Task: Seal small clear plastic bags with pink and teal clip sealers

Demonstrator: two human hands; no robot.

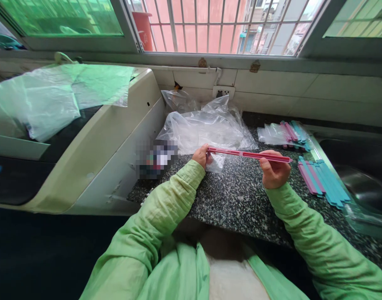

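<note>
A long, narrow pink plastic bag clip [234, 152] spans the space above the counter, held near both ends. My left hand [200, 156] is closed on its left end, with a scrap of clear plastic film [216, 163] hanging just beneath. Thumb and fingers of my right hand [274, 170] pinch the clip close to its right end. To the right of that hand lies a row of pink and teal bag clips [323, 181]. Behind them sits another bunch of pink and teal clips [293, 132], partly under clear plastic.
Crumpled clear plastic bags [206, 127] are heaped at the back of the speckled granite counter [231, 200]. A metal sink [362, 179] is at the right. On the left stands a bulky beige machine [116, 121] with plastic sheets on top; a blurred-out item [156, 160] lies beside it.
</note>
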